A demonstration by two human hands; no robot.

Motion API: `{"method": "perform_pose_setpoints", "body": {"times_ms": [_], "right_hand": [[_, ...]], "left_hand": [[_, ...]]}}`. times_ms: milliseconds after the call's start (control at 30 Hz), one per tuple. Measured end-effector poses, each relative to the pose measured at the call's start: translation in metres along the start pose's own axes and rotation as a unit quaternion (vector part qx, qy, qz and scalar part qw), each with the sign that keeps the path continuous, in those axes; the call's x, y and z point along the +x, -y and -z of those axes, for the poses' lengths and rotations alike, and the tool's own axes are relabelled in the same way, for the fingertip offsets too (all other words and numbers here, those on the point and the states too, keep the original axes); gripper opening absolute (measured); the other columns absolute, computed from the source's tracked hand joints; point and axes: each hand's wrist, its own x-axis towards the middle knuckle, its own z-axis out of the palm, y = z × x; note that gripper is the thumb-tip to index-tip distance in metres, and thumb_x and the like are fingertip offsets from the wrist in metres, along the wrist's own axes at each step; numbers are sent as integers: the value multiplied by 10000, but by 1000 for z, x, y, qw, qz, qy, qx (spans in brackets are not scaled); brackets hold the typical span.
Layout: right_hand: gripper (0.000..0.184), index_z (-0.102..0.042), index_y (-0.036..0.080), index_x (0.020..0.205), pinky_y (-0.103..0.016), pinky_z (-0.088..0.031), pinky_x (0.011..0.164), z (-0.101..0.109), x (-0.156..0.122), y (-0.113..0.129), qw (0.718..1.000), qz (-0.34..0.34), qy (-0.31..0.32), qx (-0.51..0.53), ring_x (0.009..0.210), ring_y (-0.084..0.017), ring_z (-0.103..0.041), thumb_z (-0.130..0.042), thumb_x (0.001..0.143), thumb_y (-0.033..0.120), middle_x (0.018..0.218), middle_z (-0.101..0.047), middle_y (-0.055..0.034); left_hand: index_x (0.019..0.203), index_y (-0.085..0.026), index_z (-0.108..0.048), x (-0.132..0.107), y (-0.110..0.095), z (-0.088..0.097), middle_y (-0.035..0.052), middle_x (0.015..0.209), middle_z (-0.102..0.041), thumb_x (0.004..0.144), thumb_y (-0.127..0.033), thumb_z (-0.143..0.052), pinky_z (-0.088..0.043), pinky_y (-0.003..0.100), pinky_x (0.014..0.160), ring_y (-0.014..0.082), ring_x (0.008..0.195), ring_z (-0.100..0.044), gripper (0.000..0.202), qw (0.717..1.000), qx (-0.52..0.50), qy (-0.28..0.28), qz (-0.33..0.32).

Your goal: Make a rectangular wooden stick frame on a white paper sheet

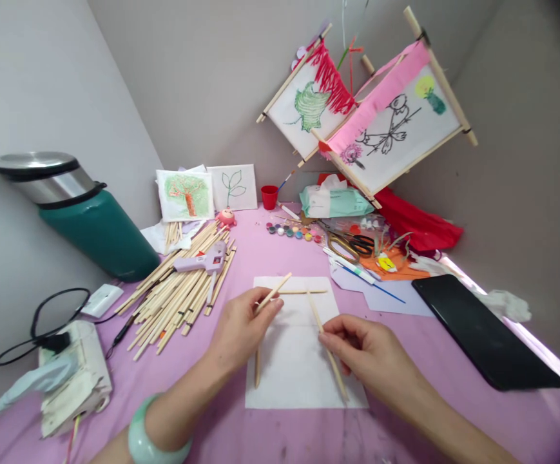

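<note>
My left hand (242, 327) pinches a thin wooden stick (280, 283) between thumb and fingers, its tip slanting up to the right. My right hand (367, 351) is closed on a second wooden stick (336, 374), which slants across the right side of a white paper sheet (292, 361). Near the sheet's top edge, another stick (303, 292) lies crosswise. Below my left hand, a stick end (258, 374) shows along the sheet's left side; its upper part is hidden by the hand.
Left: a stick pile (178, 303), glue gun (207, 258), green bottle (100, 225) and power strip (74, 380). Right: a black phone (485, 335), scissors (345, 246) and paint pots (294, 232). Behind stand pictures (185, 193) and a red cup (269, 197). Stick-framed drawings (390, 122) hang above.
</note>
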Motion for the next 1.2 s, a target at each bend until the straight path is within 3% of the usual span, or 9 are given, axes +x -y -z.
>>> {"method": "perform_pose_setpoints", "body": {"times_ms": [100,267,867,1067,1200], "right_hand": [[150,-637,204,781,-272,-397,598,17,1,-14,991,10,-84,-107,627,-159,-576,-558,783,331,684,-649,0],[159,-635,216,765,-277,-384,600,28,6,-26,979,2,-81,-185,653,-171,-602,-512,800,310,689,-672,5],[155,-642,202,852,-274,-375,625,26,14,-21,968,14,-69,-242,684,-176,-612,-503,808,255,704,-672,-11],[177,-573,188,971,-273,-364,612,24,15,-22,964,17,-61,-257,682,-180,-608,-497,821,241,686,-660,-1],[140,-539,198,952,-271,-354,604,23,15,-21,965,21,-55,-255,680,-179,-605,-482,828,230,677,-651,8]], "left_hand": [[880,-173,-680,3,1,6,25,811,-678,830,-321,-526,-382,267,648,159,693,-567,219,991,120,-56,-11],[854,-178,-689,11,8,12,28,777,-675,828,-338,-502,-361,264,617,169,682,-566,247,978,196,-77,-3],[837,-182,-696,14,13,14,18,722,-662,833,-376,-485,-337,255,591,161,644,-558,286,967,243,-80,16],[849,-188,-700,15,12,14,10,698,-653,834,-384,-484,-332,254,585,153,618,-539,292,968,239,-81,20],[846,-186,-701,15,11,14,7,691,-648,832,-376,-488,-328,251,580,150,618,-536,286,967,241,-80,17]]}}
